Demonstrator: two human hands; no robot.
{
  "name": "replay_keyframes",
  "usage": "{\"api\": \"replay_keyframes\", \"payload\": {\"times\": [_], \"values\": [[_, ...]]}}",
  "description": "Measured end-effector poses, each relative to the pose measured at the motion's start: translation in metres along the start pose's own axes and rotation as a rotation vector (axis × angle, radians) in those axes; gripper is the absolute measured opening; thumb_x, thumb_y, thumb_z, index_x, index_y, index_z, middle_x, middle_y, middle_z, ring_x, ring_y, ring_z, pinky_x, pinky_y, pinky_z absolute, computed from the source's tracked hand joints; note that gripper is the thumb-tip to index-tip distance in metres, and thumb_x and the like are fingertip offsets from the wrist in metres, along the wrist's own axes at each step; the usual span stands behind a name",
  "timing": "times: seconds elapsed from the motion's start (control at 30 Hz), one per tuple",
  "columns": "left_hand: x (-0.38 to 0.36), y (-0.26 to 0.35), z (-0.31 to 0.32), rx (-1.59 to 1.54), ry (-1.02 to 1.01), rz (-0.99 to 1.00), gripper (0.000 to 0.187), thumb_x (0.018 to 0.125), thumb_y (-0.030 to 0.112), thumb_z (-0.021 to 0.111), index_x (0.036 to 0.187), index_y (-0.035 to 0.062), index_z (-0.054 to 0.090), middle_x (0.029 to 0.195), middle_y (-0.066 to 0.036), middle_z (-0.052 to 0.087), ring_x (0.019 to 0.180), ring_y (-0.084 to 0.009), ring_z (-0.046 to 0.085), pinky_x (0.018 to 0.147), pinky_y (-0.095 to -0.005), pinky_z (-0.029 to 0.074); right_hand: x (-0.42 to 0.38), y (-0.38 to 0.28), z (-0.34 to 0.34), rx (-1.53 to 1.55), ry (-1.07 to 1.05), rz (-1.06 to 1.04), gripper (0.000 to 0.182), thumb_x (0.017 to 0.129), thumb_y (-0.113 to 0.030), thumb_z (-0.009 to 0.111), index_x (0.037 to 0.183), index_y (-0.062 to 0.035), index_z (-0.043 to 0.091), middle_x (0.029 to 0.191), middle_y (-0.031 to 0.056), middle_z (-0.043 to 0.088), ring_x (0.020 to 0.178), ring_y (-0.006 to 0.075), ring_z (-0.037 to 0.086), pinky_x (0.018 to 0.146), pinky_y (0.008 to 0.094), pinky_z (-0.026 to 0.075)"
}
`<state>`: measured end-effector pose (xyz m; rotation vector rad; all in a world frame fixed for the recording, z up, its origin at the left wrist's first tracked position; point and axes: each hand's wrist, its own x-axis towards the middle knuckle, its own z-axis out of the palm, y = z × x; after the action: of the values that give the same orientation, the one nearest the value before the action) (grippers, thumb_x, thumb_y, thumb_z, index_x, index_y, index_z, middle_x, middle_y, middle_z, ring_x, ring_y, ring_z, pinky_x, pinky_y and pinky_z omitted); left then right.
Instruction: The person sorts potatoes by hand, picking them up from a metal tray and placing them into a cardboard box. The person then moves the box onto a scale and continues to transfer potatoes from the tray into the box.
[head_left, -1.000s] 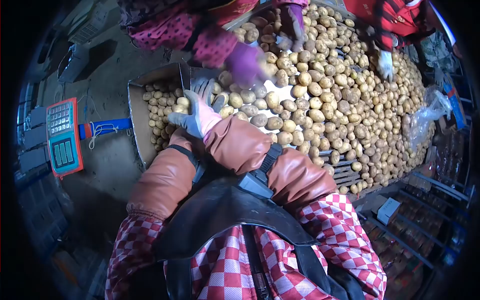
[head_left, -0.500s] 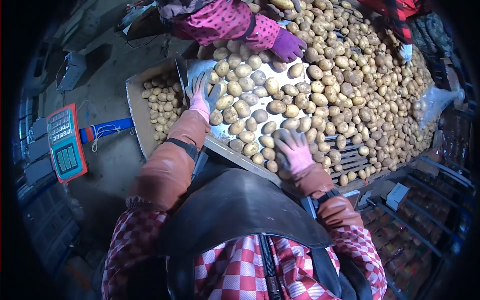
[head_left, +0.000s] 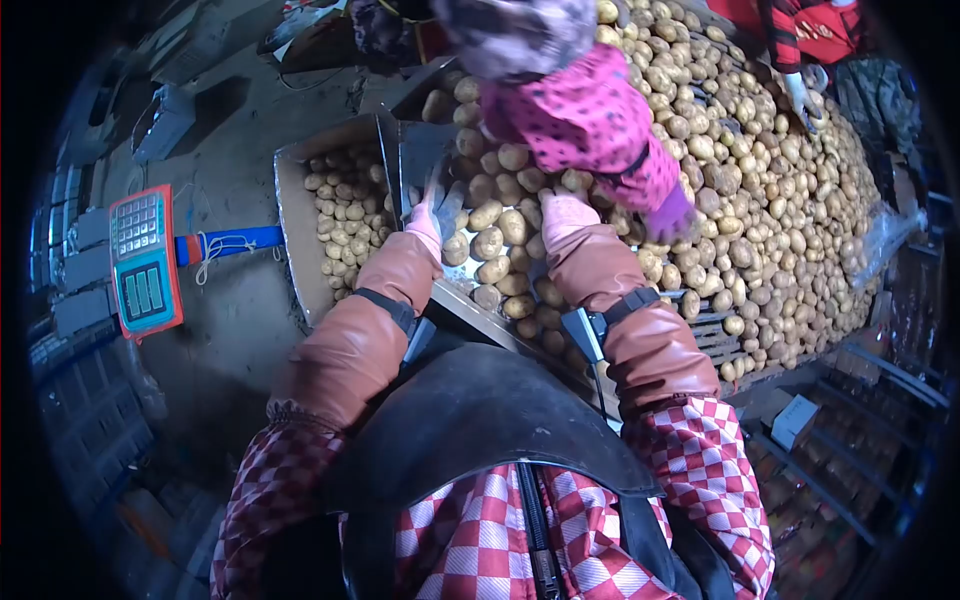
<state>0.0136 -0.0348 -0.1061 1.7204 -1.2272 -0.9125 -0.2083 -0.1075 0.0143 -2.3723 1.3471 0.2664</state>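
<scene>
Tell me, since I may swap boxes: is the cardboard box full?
Partly full: potatoes cover the cardboard box bottom, walls rising above them.

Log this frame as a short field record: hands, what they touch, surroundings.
left hand: gloved, fingers spread over potatoes beside the box edge
right hand: gloved, resting on the potatoes; grip unclear
box: left of the sorting table, holds smaller potatoes
potato pile: covers the table to the right
co-worker's arm: pink sleeve, purple glove, reaching across the pile
second co-worker: red sleeve, far edge
scale: on the floor, left
</scene>
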Motion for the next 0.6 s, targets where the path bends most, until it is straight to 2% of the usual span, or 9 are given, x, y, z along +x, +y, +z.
{"api": "replay_keyframes", "payload": {"times": [0.13, 0.23, 0.3, 0.37, 0.4, 0.5, 0.53, 0.57, 0.6], "values": [[-0.005, 0.001, 0.0, -0.032, 0.007, -0.042, 0.064, 0.088, 0.032, 0.062, 0.145, 0.0219, 0.036, 0.148, -0.008, 0.038, 0.139, -0.0311, 0.031, 0.115, -0.0504, 0.009, -0.005, 0.014, 0.005, -0.093, -0.042, -0.014, 0.028, 0.09, -0.015, 0.043, 0.113, -0.0076, 0.057, 0.104, 0.0174, 0.063, 0.098, 0.0355, 0.062, 0.084, 0.0452, 0.049], [-0.006, 0.007, 0.0, -0.045, 0.0, -0.101, 0.063, 0.088, 0.032, 0.061, 0.145, 0.0222, 0.035, 0.148, -0.008, 0.038, 0.139, -0.031, 0.031, 0.115, -0.0509, 0.008, -0.008, 0.006, -0.008, 0.275, -0.094, 0.257, 0.023, 0.083, -0.026, 0.062, 0.1, -0.0112, 0.063, 0.091, 0.0156, 0.065, 0.084, 0.0323, 0.065, 0.075, 0.0444, 0.052], [-0.009, 0.014, 0.001, -0.055, 0.001, -0.141, 0.063, 0.088, 0.032, 0.061, 0.145, 0.0223, 0.035, 0.148, -0.008, 0.038, 0.139, -0.031, 0.031, 0.115, -0.051, 0.008, -0.005, 0.012, -0.008, 0.213, -0.046, 0.152, 0.026, 0.077, -0.028, 0.07, 0.098, -0.0132, 0.065, 0.08, 0.0126, 0.066, 0.08, 0.0295, 0.065, 0.073, 0.0428, 0.052], [-0.009, 0.025, 0.005, 0.121, 0.154, 0.004, 0.056, 0.091, 0.023, 0.064, 0.142, 0.0121, 0.041, 0.133, -0.015, 0.052, 0.117, -0.0254, 0.054, 0.101, -0.0338, 0.039, 0.009, 0.007, -0.01, 0.261, 0.053, 0.322, 0.029, 0.078, -0.026, 0.071, 0.103, -0.0123, 0.064, 0.074, 0.0109, 0.066, 0.078, 0.0282, 0.066, 0.072, 0.0426, 0.052], [-0.006, 0.015, 0.011, 0.034, 0.163, -0.037, 0.056, 0.091, 0.026, 0.065, 0.141, 0.0136, 0.042, 0.128, -0.013, 0.056, 0.115, -0.0198, 0.053, 0.098, -0.0319, 0.041, 0.017, 0.01, -0.005, 0.261, 0.042, 0.319, 0.029, 0.078, -0.026, 0.071, 0.103, -0.0123, 0.064, 0.074, 0.0109, 0.066, 0.078, 0.0282, 0.066, 0.072, 0.0426, 0.052], [-0.012, 0.024, 0.002, -0.091, 0.099, -0.035, 0.054, 0.093, 0.024, 0.057, 0.143, 0.0171, 0.039, 0.141, -0.012, 0.044, 0.134, -0.0289, 0.038, 0.112, -0.039, 0.026, 0.042, 0.026, 0.019, -0.097, 0.186, 0.186, 0.023, 0.078, -0.019, 0.071, 0.099, -0.0099, 0.066, 0.07, 0.0099, 0.064, 0.069, 0.0283, 0.063, 0.068, 0.0407, 0.05], [-0.008, 0.029, -0.005, -0.219, -0.092, -0.276, 0.053, 0.093, 0.022, 0.057, 0.142, 0.0136, 0.039, 0.14, -0.013, 0.043, 0.131, -0.0297, 0.039, 0.11, -0.0316, 0.031, 0.035, 0.027, 0.022, 0.152, 0.687, -0.009, 0.023, 0.079, -0.013, 0.068, 0.101, -0.0086, 0.065, 0.067, 0.0086, 0.062, 0.06, 0.0223, 0.06, 0.06, 0.0374, 0.049], [-0.003, -0.012, 0.015, -0.445, -0.005, -0.137, 0.053, 0.093, 0.022, 0.057, 0.142, 0.0114, 0.039, 0.14, -0.014, 0.043, 0.131, -0.0287, 0.04, 0.11, -0.0333, 0.03, 0.036, 0.04, 0.022, 0.434, 0.401, 0.044, 0.028, 0.08, -0.005, 0.063, 0.108, -0.009, 0.063, 0.07, 0.0076, 0.06, 0.058, 0.0154, 0.057, 0.051, 0.0334, 0.045], [-0.001, -0.017, 0.016, -0.489, 0.021, -0.106, 0.054, 0.093, 0.023, 0.058, 0.142, 0.0117, 0.039, 0.14, -0.014, 0.042, 0.13, -0.0267, 0.04, 0.109, -0.0326, 0.031, 0.027, 0.044, 0.017, 0.38, 0.288, 0.144, 0.028, 0.082, -0.004, 0.061, 0.109, -0.0093, 0.061, 0.072, 0.0071, 0.06, 0.058, 0.0144, 0.056, 0.048, 0.0309, 0.043]]}}
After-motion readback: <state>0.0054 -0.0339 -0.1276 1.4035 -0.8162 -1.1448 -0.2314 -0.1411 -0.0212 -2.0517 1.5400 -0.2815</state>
